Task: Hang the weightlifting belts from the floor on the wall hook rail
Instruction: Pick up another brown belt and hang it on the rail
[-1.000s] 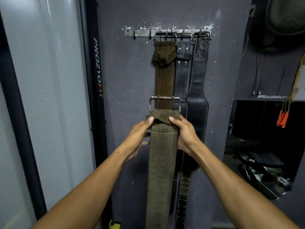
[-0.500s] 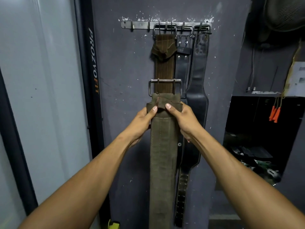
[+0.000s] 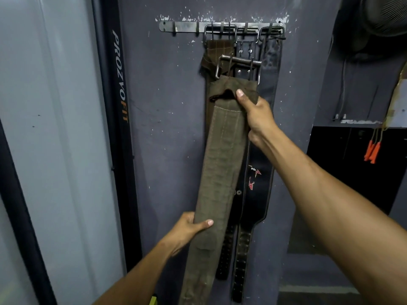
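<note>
Belt: the green belt [image 3: 220,164] is up against the wall, in front of the other belts. Its top is near the rail, its tail hangs down past the bottom edge at 6 o'clock.
Right hand: the right hand [image 3: 256,113] is closed on the belt's top end, thumb on the front, fingers behind. It sits just under the buckle.
Left hand: the left hand [image 3: 189,227] is closed on the belt's left edge lower down, at about 7 o'clock from the right hand.
Buckle: the buckle [image 3: 239,64] is a grey metal frame with two prongs. It is tilted and sits below the rail, not on a hook yet, I think.
Rail: the rail [image 3: 185,26] is a flat metal bar with small hooks at 12 o'clock. The hooks at its left end look free.
Other belts: a brown belt [image 3: 209,51] and a black belt [image 3: 257,177] hang from the rail already. The black one is smooth and shiny. A third may hang between them, but I cannot tell.
How it handles: the green belt looks like thick woven cloth with stitch lines. It bends but does not flop, so it is a bit stiff. The metal end is likely the heavy part.
Where to hold: hold close under the buckle to steer it onto a hook. The low hand should stop the tail from swinging.
</note>
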`<state>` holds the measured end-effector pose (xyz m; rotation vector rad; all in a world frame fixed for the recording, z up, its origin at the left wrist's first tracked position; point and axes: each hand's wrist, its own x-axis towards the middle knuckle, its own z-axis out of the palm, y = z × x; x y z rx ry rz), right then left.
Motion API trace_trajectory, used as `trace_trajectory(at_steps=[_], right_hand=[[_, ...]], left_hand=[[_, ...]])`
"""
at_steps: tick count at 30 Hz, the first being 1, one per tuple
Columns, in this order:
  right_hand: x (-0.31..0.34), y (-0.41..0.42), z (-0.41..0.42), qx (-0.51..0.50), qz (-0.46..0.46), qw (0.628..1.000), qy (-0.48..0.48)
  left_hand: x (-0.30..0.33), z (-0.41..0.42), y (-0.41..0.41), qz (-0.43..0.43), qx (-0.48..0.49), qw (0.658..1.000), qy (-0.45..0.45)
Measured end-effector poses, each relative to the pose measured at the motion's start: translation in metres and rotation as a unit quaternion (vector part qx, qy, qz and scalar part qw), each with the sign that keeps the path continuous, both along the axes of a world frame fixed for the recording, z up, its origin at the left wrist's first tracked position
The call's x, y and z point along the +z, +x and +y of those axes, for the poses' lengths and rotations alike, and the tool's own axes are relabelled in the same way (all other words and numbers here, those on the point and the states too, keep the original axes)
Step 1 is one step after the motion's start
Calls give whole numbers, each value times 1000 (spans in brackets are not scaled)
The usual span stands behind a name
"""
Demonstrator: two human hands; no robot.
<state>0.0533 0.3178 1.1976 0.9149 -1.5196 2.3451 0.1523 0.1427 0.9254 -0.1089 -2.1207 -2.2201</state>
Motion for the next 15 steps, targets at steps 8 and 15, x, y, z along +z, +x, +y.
trace_trajectory(at_steps=[8, 15], right_hand=[[-45, -12, -15, 21, -14, 998, 58], [-27, -13, -14, 32, 8, 998, 48]], left_hand=[[155, 5, -38, 165, 8, 985, 55], [184, -1, -51, 196, 3, 979, 49]])
